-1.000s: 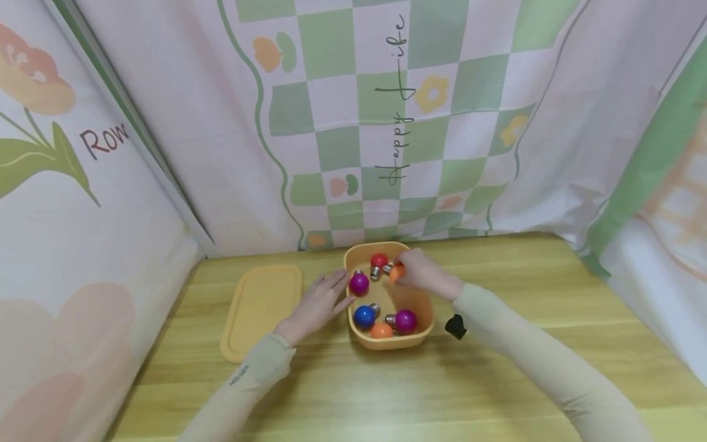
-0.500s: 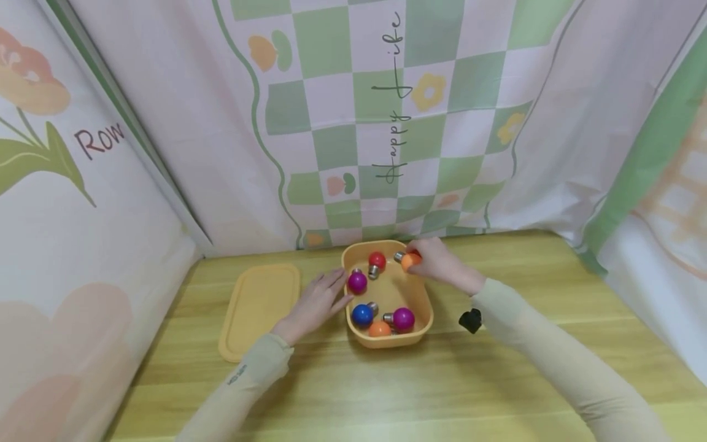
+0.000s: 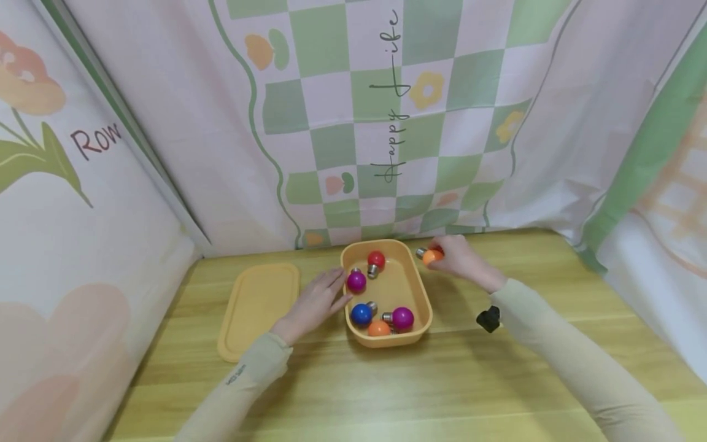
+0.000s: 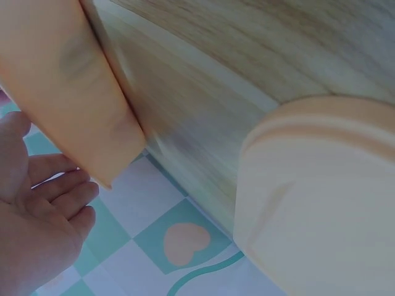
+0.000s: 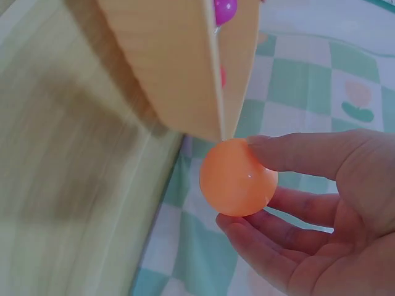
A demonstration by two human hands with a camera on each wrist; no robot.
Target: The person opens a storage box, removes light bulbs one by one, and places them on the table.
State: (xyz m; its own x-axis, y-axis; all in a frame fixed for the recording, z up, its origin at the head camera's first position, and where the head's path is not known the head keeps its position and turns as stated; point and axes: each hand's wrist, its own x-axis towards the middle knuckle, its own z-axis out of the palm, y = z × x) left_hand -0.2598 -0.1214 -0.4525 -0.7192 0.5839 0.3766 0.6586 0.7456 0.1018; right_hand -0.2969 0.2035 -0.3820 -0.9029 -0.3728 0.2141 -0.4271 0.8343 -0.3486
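My right hand [image 3: 461,259] pinches an orange light bulb [image 3: 432,258] by its round glass, just beyond the right rim of an orange-yellow plastic box [image 3: 428,307]. The bulb's metal base points left, toward the box. In the right wrist view the thumb and fingertips hold the orange bulb [image 5: 237,177] from the side. My left hand [image 3: 312,304] rests with loosely straight fingers at the box's left rim. Inside the box lie a red bulb [image 3: 376,259], two purple bulbs, one at the left wall [image 3: 356,282], a blue bulb [image 3: 361,315] and another orange bulb [image 3: 378,329].
A flat orange-yellow lid [image 3: 258,310] lies on the wooden table [image 3: 342,393] left of the box. A black object [image 3: 488,319] shows by the right sleeve. A checkered curtain [image 3: 381,123] hangs behind the table's far edge.
My right hand has lifted the orange bulb out of the box and carried it right, past the rim. The left hand stays at the box's left side.
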